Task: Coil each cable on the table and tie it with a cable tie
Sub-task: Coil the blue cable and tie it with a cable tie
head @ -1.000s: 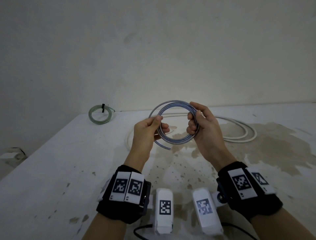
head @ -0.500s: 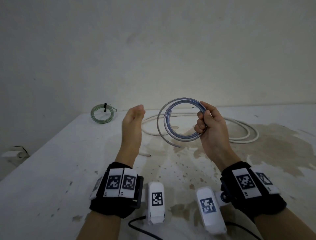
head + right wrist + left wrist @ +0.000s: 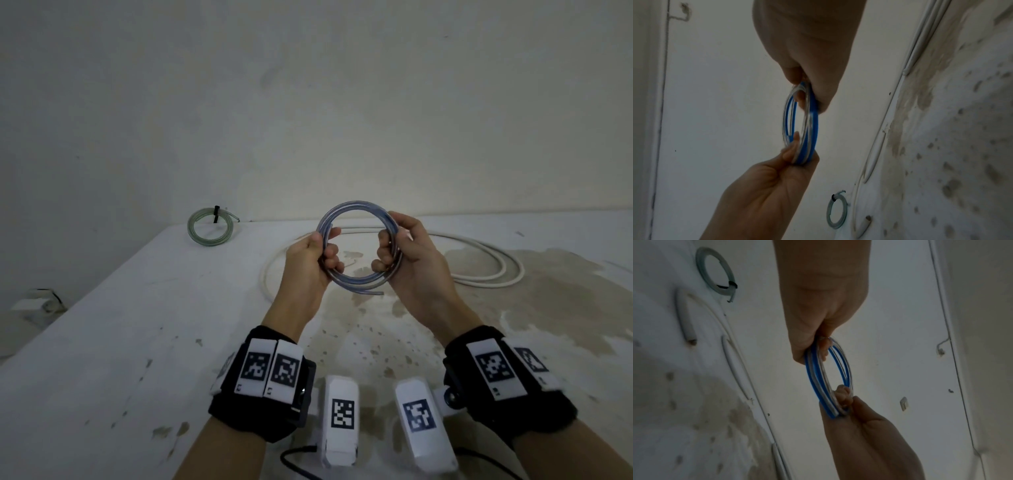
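Note:
A clear cable with a blue core (image 3: 356, 209) is wound into a small coil and held upright above the table. My left hand (image 3: 318, 255) grips its left side and my right hand (image 3: 394, 253) grips its right side, fingers curled through the ring. One loose end (image 3: 375, 293) sticks out at the bottom. Both wrist views show the blue coil (image 3: 818, 378) (image 3: 809, 129) edge-on between the two hands. A long white cable (image 3: 493, 263) lies loosely looped on the table behind. A green coil (image 3: 209, 229), bound with a black tie (image 3: 216, 214), lies at the far left corner.
The white table (image 3: 120, 342) is stained brown on its right half. Its left edge drops off close to the green coil. A wall rises just behind the table. A black cord (image 3: 294, 457) trails near the front edge.
Half a second ago my left hand was off the coil and open. It has come back and taken hold of the coil's left side, while the right hand kept its grip.

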